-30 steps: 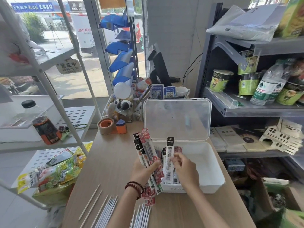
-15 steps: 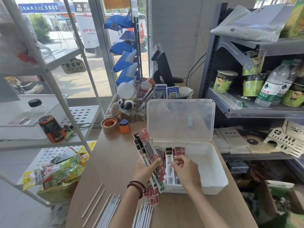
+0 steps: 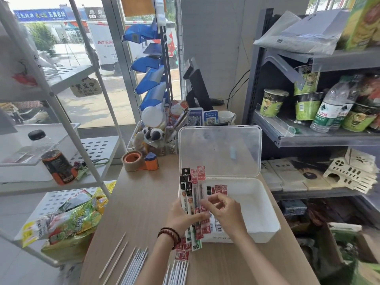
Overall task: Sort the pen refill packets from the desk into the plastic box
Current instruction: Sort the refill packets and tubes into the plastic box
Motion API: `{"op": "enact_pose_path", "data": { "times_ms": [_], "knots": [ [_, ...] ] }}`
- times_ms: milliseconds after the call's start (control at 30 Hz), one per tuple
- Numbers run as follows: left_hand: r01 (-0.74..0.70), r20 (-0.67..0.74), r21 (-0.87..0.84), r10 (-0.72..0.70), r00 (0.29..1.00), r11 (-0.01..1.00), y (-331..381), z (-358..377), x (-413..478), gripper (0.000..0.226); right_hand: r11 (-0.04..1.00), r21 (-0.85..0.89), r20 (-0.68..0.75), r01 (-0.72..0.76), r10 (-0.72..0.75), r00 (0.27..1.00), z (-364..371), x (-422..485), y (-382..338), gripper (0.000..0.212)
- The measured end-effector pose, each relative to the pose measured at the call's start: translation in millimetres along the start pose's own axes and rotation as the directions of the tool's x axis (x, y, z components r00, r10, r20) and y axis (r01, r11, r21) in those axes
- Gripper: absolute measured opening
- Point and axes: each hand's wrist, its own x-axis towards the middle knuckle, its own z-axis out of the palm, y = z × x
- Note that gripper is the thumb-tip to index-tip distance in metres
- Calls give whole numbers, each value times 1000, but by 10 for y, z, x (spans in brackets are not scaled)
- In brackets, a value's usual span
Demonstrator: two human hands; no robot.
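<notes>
Several slim red/black refill pkts (image 3: 192,194) fanned upright in left-hand (image 3: 183,215) grip, right hand (image 3: 225,209) pinching one.

Two bare forearms reach in from the near edge, with no sleeves in sight on either one. The left hand (image 3: 183,214) has a stack of bracelets at its wrist: dark red and black beaded or corded bands (image 3: 169,235) wound close together, several loops side by side. The right hand (image 3: 227,210) wears nothing at the wrist that can be seen. No rings or watch show on the fingers; the nails are too small to make out.
</notes>
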Motion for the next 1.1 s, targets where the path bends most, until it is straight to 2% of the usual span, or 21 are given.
{"op": "enact_pose_path", "data": {
  "times_ms": [133, 300, 467, 633, 767, 967, 1100],
  "knots": [
    [15, -2, -12, -15, 1000, 1000, -11, -2, 7, 51, 1000, 9, 14, -3, 3, 1000, 6, 2, 13, 25],
    [31, -49, -46, -34, 998, 998, -29, -2, 8, 41, 1000, -1, -86, -16, 16, 996, 30, 30, 115, 27],
    [63, -89, -97, -71, 993, 993, -58, -40, 42, 42, 999, -53, -171, -13, 4, 985, 22, 45, 100, 21],
    [63, -65, -84, -69, 995, 994, -25, -51, 45, 34, 982, -168, -69, -82, 71, 995, 34, 74, 154, 11],
    [68, -79, -78, -74, 994, 995, -49, -49, 61, 32, 973, -198, -48, -119, 112, 993, 36, 75, 155, 30],
    [73, -84, -58, -78, 993, 996, -50, -51, 74, 37, 945, -306, -29, -112, 108, 994, 47, 80, 190, 36],
    [51, -83, -92, -58, 995, 994, -50, -41, 71, 25, 930, -338, -31, -146, 144, 989, 65, 89, 244, 36]
  ]
}}
